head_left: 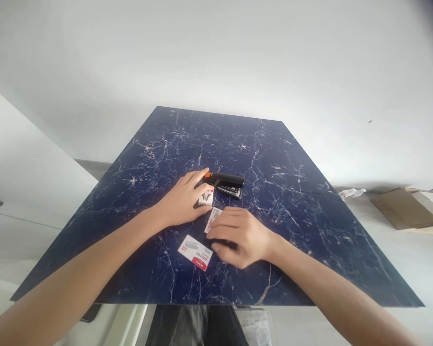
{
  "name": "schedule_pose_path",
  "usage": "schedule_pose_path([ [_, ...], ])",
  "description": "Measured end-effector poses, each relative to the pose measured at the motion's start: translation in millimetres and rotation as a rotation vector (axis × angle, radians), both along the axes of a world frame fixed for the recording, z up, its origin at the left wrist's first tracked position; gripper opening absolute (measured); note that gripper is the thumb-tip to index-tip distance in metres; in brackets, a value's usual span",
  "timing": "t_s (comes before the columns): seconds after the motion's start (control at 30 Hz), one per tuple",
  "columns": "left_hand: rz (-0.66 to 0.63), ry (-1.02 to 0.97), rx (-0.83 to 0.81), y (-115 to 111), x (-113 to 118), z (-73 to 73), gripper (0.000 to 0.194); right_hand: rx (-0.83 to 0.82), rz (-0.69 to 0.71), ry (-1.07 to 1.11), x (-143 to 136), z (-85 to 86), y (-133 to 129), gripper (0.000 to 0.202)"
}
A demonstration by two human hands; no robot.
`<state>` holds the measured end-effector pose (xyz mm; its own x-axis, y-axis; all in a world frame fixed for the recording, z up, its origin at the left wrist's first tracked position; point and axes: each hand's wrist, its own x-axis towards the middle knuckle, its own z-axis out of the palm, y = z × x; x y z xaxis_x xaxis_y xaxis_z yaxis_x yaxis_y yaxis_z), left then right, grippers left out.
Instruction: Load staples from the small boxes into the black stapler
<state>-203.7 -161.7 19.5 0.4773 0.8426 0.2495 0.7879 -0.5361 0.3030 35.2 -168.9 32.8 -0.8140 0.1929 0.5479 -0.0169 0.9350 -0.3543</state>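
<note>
My left hand lies with fingers spread around a small white box with a dark picture on it. One of its fingertips reaches the orange end of a black stapler, which lies on its side just beyond. My right hand is curled, its fingertips closed over a small white-and-red box whose near part they hide. Left of the right thumb, a white-and-red staple box lies flat, with a staple strip pictured on its top.
Everything rests on a dark blue marble-patterned table against a pale wall. On the floor to the right are an open cardboard box and a crumpled white item. My legs show below the table's near edge.
</note>
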Motion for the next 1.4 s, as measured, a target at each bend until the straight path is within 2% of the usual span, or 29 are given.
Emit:
schedule_pose_path([
  [0.07, -0.011, -0.011, -0.014, 1, 3, 1.8, 0.043, 0.079, 0.082, -0.071, -11, -5.9, -9, 0.022],
  [0.13, -0.014, -0.038, -0.038, 2, 5, 4.8, 0.043, 0.174, 0.101, -0.135, -17, -9.9, -13, 0.033],
  [0.3, 0.035, -0.088, 0.025, 5, 11, 8.9, 0.033, 0.280, 0.022, -0.244, -12, -8.9, -6, 0.020],
  [0.37, 0.023, -0.091, 0.047, 6, 10, 8.4, 0.030, 0.248, -0.038, -0.249, -5, -5.5, 0, 0.025],
  [0.47, 0.030, -0.129, 0.098, 5, 6, 8.8, 0.030, 0.139, -0.102, -0.197, 5, 0.1, 9, 0.022],
  [0.6, 0.094, -0.320, 0.159, -1, 1, 16.8, 0.032, -0.036, -0.171, 0.080, 13, 6.1, 19, 0.027],
  [0.67, 0.096, -0.502, -0.002, -7, 1, 21.4, 0.036, -0.087, -0.270, 0.195, 16, 8.0, 23, 0.032],
  [0.8, -0.018, -0.846, -0.594, -16, 9, 24.0, 0.050, -0.188, -0.382, 0.225, 18, 8.2, 26, 0.038],
  [0.9, -0.079, -0.955, -0.792, -16, 12, 24.5, 0.052, -0.356, -0.394, 0.227, 17, 6.2, 23, 0.054],
  [0.97, -0.068, -0.965, -0.778, -15, 13, 25.8, 0.051, -0.484, -0.372, 0.276, 16, 4.9, 21, 0.066],
  [1.07, 0.048, -0.890, -0.602, -13, 13, 25.7, 0.045, -0.655, -0.361, 0.386, 13, 3.7, 20, 0.072],
  [1.13, 0.127, -0.859, -0.486, -13, 13, 23.2, 0.039, -0.758, -0.400, 0.430, 11, 3.2, 22, 0.060],
  [1.23, 0.197, -0.875, -0.442, -13, 13, 18.8, 0.036, -0.862, -0.446, 0.401, 11, 2.7, 27, 0.037],
  [1.33, 0.243, -0.886, -0.436, -12, 13, 17.3, 0.035, -0.798, -0.474, 0.375, 14, 2.9, 30, 0.023],
  [1.4, 0.273, -0.867, -0.355, -13, 13, 17.7, 0.031, -0.600, -0.521, 0.346, 17, 3.9, 30, 0.022],
])
